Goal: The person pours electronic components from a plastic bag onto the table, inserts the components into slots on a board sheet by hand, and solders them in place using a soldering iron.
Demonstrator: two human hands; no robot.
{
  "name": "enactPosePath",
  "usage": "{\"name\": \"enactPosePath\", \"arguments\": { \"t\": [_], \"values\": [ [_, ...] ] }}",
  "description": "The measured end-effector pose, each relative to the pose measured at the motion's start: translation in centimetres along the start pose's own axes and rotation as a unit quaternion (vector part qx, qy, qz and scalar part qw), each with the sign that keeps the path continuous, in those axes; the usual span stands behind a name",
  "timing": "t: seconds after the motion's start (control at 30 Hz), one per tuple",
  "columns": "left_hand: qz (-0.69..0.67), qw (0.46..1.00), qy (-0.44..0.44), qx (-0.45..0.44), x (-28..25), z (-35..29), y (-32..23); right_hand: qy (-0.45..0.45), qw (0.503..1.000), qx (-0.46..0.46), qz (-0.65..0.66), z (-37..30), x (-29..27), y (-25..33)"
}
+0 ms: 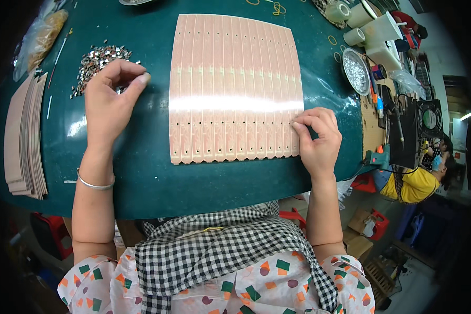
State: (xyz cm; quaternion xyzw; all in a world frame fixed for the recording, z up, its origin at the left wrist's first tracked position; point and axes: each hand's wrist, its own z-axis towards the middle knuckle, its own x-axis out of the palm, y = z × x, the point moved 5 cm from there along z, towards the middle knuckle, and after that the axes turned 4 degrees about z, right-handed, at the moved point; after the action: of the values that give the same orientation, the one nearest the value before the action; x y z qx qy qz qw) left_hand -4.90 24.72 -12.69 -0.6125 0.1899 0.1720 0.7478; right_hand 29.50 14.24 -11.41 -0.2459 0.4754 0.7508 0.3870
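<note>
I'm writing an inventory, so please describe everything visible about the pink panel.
The pink panel is a shiny, thin-looking board, roughly rectangular, marked into narrow lengthwise strips with small dark holes and pale markings; its near edge is notched. A bright reflection crosses it. It lies flat on the green table, with the right hand at its right edge.

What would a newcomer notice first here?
Probably the large pink panel of narrow strips, mid-picture, with bright glare across it. Next, the heap of small, shiny parts at upper left, partly hidden by the left hand. The right hand is at the panel's right edge.
</note>
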Motion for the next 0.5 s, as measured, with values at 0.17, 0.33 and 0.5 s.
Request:
{"name": "enactPosePath", "arguments": {
  "t": [0.17,0.33,0.5],
  "values": [
    [-0.25,0.957,0.105,-0.104,3.0,-2.6,-3.4,0.004,1.0,0.003,0.005,0.4,-0.6,0.7],
    [-0.379,0.888,0.203,-0.162,6.8,-5.7,-6.7,-0.008,0.984,0.031,0.173,1.3,-1.0,4.0],
    [-0.448,0.84,0.256,-0.169,8.8,-7.2,-7.6,0.076,0.919,0.095,0.375,1.3,2.0,7.4]
  ]
}}
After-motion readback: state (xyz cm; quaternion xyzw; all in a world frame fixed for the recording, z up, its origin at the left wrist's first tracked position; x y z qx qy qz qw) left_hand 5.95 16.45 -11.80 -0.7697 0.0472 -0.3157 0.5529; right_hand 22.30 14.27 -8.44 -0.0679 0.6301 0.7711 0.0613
